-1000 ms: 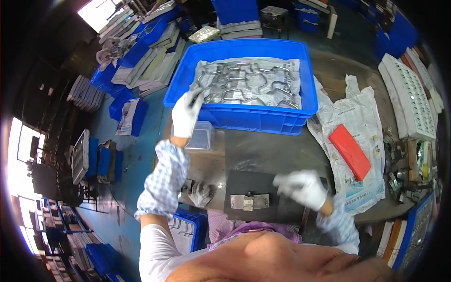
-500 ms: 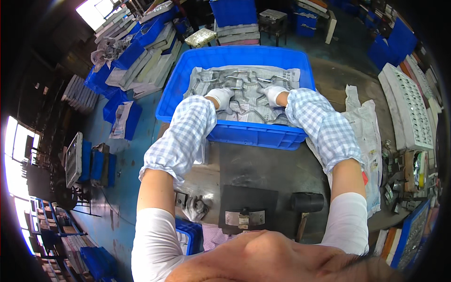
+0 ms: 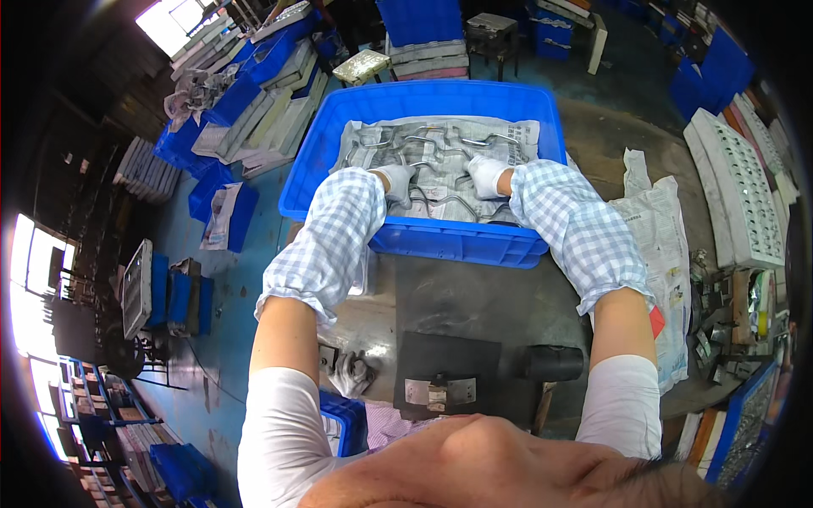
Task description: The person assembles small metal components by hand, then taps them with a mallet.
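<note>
A large blue plastic bin (image 3: 440, 91) stands before me on the dark worktable. Inside it, several bent shiny metal rods (image 3: 453, 203) lie on sheets of newspaper (image 3: 523, 134). Both my hands reach in, wearing white gloves and checked sleeve covers. At the left of the bin's near half, my left hand (image 3: 397, 183) has its fingers closed around a bent metal rod. Across from it, my right hand (image 3: 486, 176) is likewise closed on a bent rod, thumb side inward. The gloves hide the gripped parts, and I cannot tell whether both hold one rod.
Nearer to me lie a hammer with a black head (image 3: 554, 363), a small metal fixture (image 3: 439, 392) on a black mat, and grey gloves (image 3: 351, 373). Newspaper (image 3: 656, 233) covers the table's right side. A stool (image 3: 362, 67) and stacked blue crates (image 3: 419, 24) stand beyond.
Both hands have shifted slightly toward me inside the bin, and the right one also a little to the left. Both remain among the rods.
</note>
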The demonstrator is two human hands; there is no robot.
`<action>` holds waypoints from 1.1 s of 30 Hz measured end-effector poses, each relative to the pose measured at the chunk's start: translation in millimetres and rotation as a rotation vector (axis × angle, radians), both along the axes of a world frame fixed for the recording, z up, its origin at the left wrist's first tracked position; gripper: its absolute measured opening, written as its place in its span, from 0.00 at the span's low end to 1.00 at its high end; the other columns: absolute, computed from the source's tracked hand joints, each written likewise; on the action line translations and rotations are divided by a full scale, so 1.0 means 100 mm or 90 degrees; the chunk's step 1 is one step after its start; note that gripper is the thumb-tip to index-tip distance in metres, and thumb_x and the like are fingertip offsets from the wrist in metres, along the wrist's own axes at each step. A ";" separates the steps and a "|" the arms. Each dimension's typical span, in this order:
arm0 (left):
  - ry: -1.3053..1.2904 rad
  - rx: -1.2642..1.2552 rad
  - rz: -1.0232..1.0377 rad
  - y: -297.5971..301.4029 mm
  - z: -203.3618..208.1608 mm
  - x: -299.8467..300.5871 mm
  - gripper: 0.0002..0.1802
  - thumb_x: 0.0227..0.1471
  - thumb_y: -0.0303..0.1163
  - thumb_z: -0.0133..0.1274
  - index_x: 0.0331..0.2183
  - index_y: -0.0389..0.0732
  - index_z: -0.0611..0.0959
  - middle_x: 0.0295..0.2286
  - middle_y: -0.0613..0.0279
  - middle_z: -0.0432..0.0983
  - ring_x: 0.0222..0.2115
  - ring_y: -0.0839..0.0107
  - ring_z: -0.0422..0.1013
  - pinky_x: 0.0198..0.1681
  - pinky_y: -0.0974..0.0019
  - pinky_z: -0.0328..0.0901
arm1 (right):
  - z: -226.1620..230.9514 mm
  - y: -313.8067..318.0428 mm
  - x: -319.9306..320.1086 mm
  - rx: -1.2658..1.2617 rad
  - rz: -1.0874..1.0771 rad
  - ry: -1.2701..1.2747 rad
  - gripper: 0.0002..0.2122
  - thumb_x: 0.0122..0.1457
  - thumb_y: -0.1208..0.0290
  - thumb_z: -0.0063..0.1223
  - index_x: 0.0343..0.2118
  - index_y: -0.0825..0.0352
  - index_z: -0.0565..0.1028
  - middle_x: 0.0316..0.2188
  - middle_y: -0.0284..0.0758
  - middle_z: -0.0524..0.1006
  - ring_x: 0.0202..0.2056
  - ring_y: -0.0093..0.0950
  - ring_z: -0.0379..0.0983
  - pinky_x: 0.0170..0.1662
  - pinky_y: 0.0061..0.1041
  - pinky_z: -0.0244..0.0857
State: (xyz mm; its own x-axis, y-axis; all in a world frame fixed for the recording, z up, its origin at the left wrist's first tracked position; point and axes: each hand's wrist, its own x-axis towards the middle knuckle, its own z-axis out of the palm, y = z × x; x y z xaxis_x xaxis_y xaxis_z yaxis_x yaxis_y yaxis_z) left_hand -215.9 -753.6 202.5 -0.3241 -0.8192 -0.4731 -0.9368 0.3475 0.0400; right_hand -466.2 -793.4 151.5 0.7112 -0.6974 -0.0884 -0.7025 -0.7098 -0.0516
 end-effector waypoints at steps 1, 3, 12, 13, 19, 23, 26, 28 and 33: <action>-0.001 0.023 0.031 0.01 -0.03 0.03 0.47 0.29 0.44 0.74 0.51 0.32 0.76 0.45 0.39 0.79 0.49 0.48 0.75 0.53 0.55 0.69 | -0.01 0.00 0.00 -0.001 0.001 -0.002 0.18 0.41 0.67 0.67 0.34 0.74 0.83 0.37 0.52 0.82 0.40 0.46 0.81 0.43 0.36 0.76; -0.030 -0.005 -0.007 0.02 -0.07 0.03 0.45 0.30 0.44 0.72 0.50 0.30 0.76 0.44 0.37 0.79 0.48 0.48 0.76 0.50 0.54 0.70 | -0.06 -0.01 -0.05 -0.024 0.035 -0.073 0.23 0.38 0.62 0.73 0.36 0.74 0.82 0.35 0.52 0.82 0.40 0.45 0.81 0.44 0.36 0.76; -0.063 0.026 -0.022 0.14 -0.03 -0.01 0.37 0.33 0.43 0.67 0.45 0.31 0.80 0.38 0.38 0.81 0.42 0.45 0.78 0.46 0.52 0.72 | -0.24 -0.23 -0.04 0.140 -0.008 -0.129 0.23 0.35 0.62 0.72 0.36 0.70 0.83 0.36 0.51 0.82 0.38 0.47 0.81 0.43 0.40 0.75; -0.051 -0.011 -0.031 0.15 0.00 0.03 0.34 0.33 0.43 0.66 0.43 0.32 0.81 0.38 0.38 0.81 0.42 0.45 0.78 0.46 0.52 0.72 | -0.21 -0.23 -0.01 0.139 -0.004 -0.132 0.23 0.35 0.62 0.72 0.36 0.70 0.83 0.36 0.51 0.82 0.38 0.47 0.81 0.43 0.40 0.75; 0.042 -0.174 -0.001 0.31 0.35 0.16 0.25 0.36 0.43 0.62 0.36 0.36 0.85 0.32 0.39 0.82 0.37 0.45 0.79 0.43 0.51 0.72 | -0.11 -0.23 0.00 0.142 -0.026 -0.158 0.18 0.39 0.63 0.63 0.35 0.67 0.83 0.32 0.52 0.82 0.36 0.49 0.80 0.42 0.41 0.74; 0.047 -0.227 -0.003 0.54 0.80 0.18 0.23 0.39 0.39 0.61 0.38 0.35 0.84 0.33 0.40 0.82 0.36 0.45 0.78 0.44 0.51 0.72 | 0.14 -0.22 -0.04 0.128 0.002 -0.190 0.18 0.43 0.63 0.60 0.38 0.66 0.83 0.32 0.49 0.82 0.36 0.46 0.80 0.41 0.39 0.73; 0.195 -0.311 0.039 0.85 1.27 0.18 0.21 0.43 0.36 0.60 0.39 0.33 0.82 0.34 0.39 0.80 0.35 0.45 0.78 0.42 0.54 0.73 | 0.42 -0.13 -0.08 0.185 -0.060 -0.302 0.18 0.48 0.64 0.61 0.42 0.65 0.82 0.33 0.45 0.83 0.35 0.38 0.80 0.42 0.32 0.72; 0.214 -0.385 0.036 1.09 1.63 -0.01 0.21 0.44 0.38 0.61 0.36 0.32 0.81 0.32 0.38 0.79 0.33 0.44 0.78 0.39 0.55 0.72 | 0.59 -0.10 -0.34 0.238 -0.095 -0.428 0.17 0.49 0.68 0.62 0.43 0.66 0.83 0.33 0.40 0.84 0.34 0.31 0.79 0.41 0.29 0.71; 0.337 -0.409 0.149 2.22 2.14 -0.08 0.19 0.43 0.36 0.62 0.37 0.35 0.80 0.29 0.42 0.79 0.32 0.45 0.77 0.36 0.53 0.71 | 1.81 0.71 -0.49 0.124 -0.038 -0.538 0.11 0.51 0.74 0.63 0.38 0.69 0.82 0.32 0.34 0.82 0.34 0.22 0.76 0.42 0.24 0.71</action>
State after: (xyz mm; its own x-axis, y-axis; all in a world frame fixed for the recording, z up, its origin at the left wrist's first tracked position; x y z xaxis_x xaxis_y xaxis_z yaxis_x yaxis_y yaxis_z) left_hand -223.6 -532.0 416.7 -0.1603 -0.9494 0.2702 -0.9008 0.2526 0.3532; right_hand -514.8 -722.9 332.8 0.5552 -0.7627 0.3316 -0.4090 -0.5976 -0.6896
